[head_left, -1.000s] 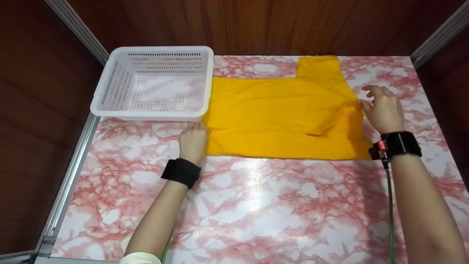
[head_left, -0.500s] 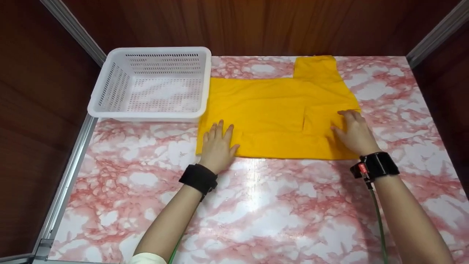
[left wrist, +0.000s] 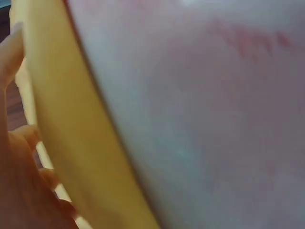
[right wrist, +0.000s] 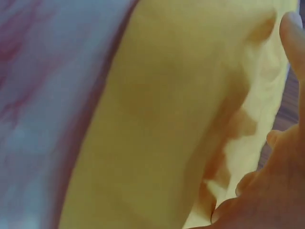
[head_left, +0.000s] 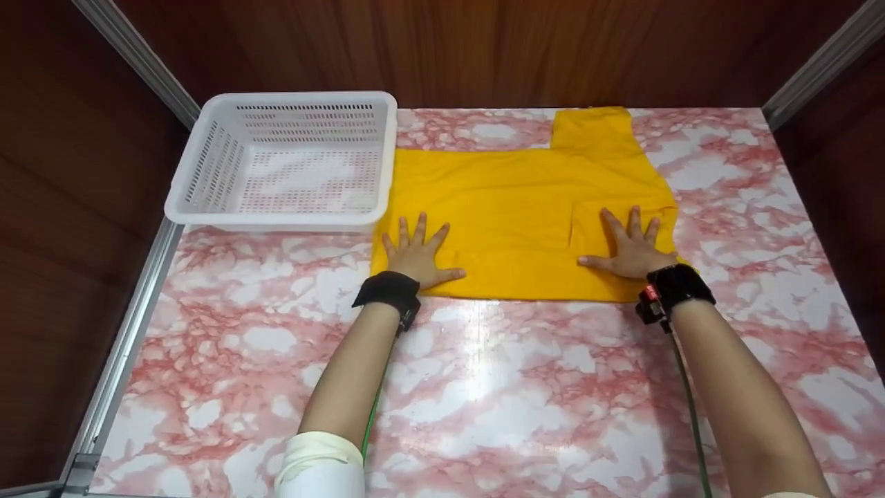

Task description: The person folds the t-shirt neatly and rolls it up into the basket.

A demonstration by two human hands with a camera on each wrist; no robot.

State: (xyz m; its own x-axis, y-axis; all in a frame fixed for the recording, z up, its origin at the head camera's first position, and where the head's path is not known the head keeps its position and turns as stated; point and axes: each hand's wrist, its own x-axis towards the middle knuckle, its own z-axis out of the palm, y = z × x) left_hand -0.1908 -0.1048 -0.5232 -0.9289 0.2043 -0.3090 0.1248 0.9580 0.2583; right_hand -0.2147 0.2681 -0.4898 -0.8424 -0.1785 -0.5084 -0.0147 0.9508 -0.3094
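Note:
A yellow T-shirt (head_left: 505, 207) lies flat, one sleeve (head_left: 592, 131) sticking out toward the back wall. On its right part a folded-in flap (head_left: 588, 228) lies over the body. My left hand (head_left: 417, 259) rests with spread fingers on the near left corner of the cloth. With fingers also spread, my right hand (head_left: 632, 252) lies on the flap at the near right. Neither hand grips anything. In the left wrist view, the shirt's near edge (left wrist: 86, 119) runs beside the hand; the right wrist view shows wrinkles in the cloth (right wrist: 157, 105) by the fingers.
A white perforated plastic basket (head_left: 304, 225) stands at the back left, against or very near the shirt's left edge. The table (head_left: 484, 401) has a red and white marbled top. Brown wood-look panels (head_left: 470, 55) enclose it at the back and sides, with metal rails at the corners.
The left hand has moved from the shirt's left edge onto the cloth, fingers spread. My right hand let go of the lifted flap, which now lies flat, and moved nearer and leftward onto it.

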